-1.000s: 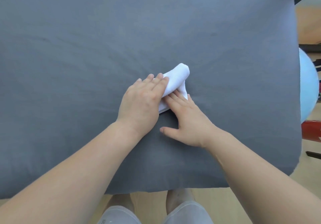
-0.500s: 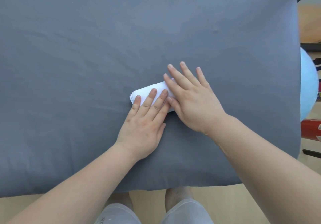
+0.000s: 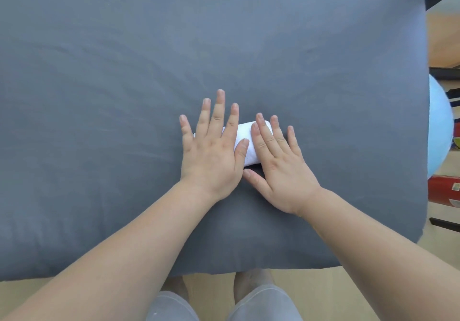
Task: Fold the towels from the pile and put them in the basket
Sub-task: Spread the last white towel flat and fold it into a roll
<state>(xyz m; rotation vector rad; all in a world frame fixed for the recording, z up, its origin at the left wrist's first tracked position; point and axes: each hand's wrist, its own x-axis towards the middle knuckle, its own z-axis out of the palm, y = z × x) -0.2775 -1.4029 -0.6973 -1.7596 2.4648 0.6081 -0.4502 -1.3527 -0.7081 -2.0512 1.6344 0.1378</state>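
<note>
Presently: small white folded cloth towel [image 3: 244, 131], mid grey cloth-covered tabletop [image 3: 99, 96], pressed under both hands.
Left hand [image 3: 211, 156] and right hand [image 3: 281, 171] lie flat, fingers straight, gripping nothing. Towel probably light, soft, prone to springing open; best pinched through all layers at both ends.

Table under a grey cloth [image 3: 124, 71], one small folded white towel [image 3: 244, 131] mid-surface, a bit toward the near edge.
</note>
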